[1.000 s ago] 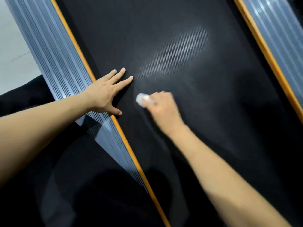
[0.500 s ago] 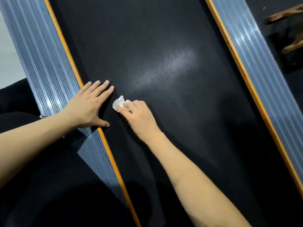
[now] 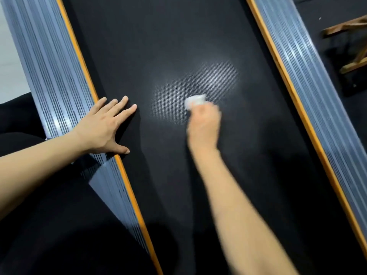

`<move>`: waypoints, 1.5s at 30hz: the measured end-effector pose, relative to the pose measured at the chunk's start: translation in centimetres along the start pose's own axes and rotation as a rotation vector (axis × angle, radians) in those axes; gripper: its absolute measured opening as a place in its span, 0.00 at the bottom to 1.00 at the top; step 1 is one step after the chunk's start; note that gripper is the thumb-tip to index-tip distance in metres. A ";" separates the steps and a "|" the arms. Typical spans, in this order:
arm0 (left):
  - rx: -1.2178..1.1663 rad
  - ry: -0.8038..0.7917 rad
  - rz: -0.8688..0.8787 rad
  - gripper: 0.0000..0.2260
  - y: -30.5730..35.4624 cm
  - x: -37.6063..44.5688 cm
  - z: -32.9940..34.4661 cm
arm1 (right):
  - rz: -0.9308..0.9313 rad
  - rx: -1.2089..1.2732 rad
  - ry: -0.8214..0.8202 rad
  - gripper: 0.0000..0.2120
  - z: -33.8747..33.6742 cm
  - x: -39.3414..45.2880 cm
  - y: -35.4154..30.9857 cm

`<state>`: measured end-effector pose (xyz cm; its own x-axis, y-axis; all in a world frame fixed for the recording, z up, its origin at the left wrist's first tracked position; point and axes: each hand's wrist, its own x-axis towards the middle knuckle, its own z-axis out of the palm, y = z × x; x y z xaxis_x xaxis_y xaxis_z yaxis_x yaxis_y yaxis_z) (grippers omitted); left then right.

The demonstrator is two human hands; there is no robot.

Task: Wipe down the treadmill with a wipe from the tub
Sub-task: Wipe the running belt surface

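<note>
The left hand [image 3: 105, 126] lies flat with fingers spread at the left edge of the black treadmill belt [image 3: 158, 46], its heel over the orange strip [image 3: 127, 181] and ribbed grey side rail [image 3: 49, 76]. Further in, the blurred right hand [image 3: 204, 124] grips a crumpled white wipe [image 3: 195, 100] against mid-belt. Beyond the right rail [image 3: 309, 80] stands a wooden frame [image 3: 353, 42].

1. treadmill [image 3: 158, 46]: black textured belt running from 6 to 12 o'clock, tilted slightly, with orange-edged ribbed grey side rails.
2. wipe [image 3: 195, 100]: small white crumpled wad on the belt, at mid-belt, blurred.
</note>
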<state>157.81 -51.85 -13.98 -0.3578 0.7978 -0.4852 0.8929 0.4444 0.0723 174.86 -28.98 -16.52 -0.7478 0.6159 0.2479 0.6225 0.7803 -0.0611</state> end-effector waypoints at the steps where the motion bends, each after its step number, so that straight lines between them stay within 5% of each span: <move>1: -0.011 -0.004 0.009 0.57 -0.3 0.1 -0.1 | -0.111 0.076 -0.069 0.12 -1.0 -2.8 -3.8; 4: -0.036 0.003 0.044 0.45 -1.1 0.1 -0.7 | -0.398 0.336 -0.181 0.12 -1.9 -9.1 -9.9; 8: -0.014 0.004 0.038 0.40 -1.1 -0.1 -1.1 | -0.592 0.268 -0.176 0.08 -2.3 -5.2 -6.3; 10: 0.005 0.036 0.045 0.40 -0.9 -0.4 -0.8 | -0.452 0.038 -0.158 0.06 -2.4 -0.7 -1.5; 14: -0.004 0.039 0.031 0.39 -1.0 -0.5 -0.7 | 0.256 -0.113 -0.061 0.13 -0.5 6.8 13.9; 17: 0.010 0.087 0.031 0.40 -0.7 -0.3 -0.6 | 0.433 -0.088 -0.090 0.17 0.5 7.5 14.2; 21: 0.056 0.196 -0.119 0.47 -0.9 -0.6 -0.4 | 0.020 -0.068 -0.020 0.18 1.3 3.8 0.6; 24: -0.038 0.210 -0.283 0.45 -2.1 -0.7 -0.2 | -0.326 0.155 -0.128 0.14 -0.1 -3.2 -10.2; 29: -0.078 0.242 -0.226 0.33 -2.3 -0.7 0.2 | -0.582 0.244 -0.121 0.10 -0.6 -2.1 -8.5; 32: 0.001 0.244 -0.137 0.31 -2.0 -0.4 0.3 | -0.215 -0.032 -0.012 0.06 1.1 4.9 1.2; 35: -0.029 0.243 -0.146 0.32 -1.9 -0.1 0.4 | 0.250 -0.095 -0.046 0.13 1.4 9.9 11.7; 38: -0.065 0.260 -0.147 0.31 -1.8 0.0 0.5 | 0.419 -0.086 -0.086 0.14 1.1 10.6 11.4; 40: -0.082 0.288 -0.160 0.31 -1.7 0.3 0.6 | 0.330 -0.074 -0.065 0.13 1.0 9.2 6.1; 42: -0.078 0.325 -0.161 0.30 -1.7 0.5 0.9 | 0.044 -0.002 -0.012 0.12 0.7 5.4 -1.6; 45: -0.066 0.342 -0.142 0.30 -1.9 0.4 1.1 | -0.409 0.141 -0.256 0.16 -0.4 -2.4 -9.4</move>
<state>156.30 -52.77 -15.30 -0.5571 0.8115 -0.1765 0.8124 0.5766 0.0865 170.91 -37.79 -16.13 -0.9678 0.2493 0.0346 0.2421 0.9597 -0.1429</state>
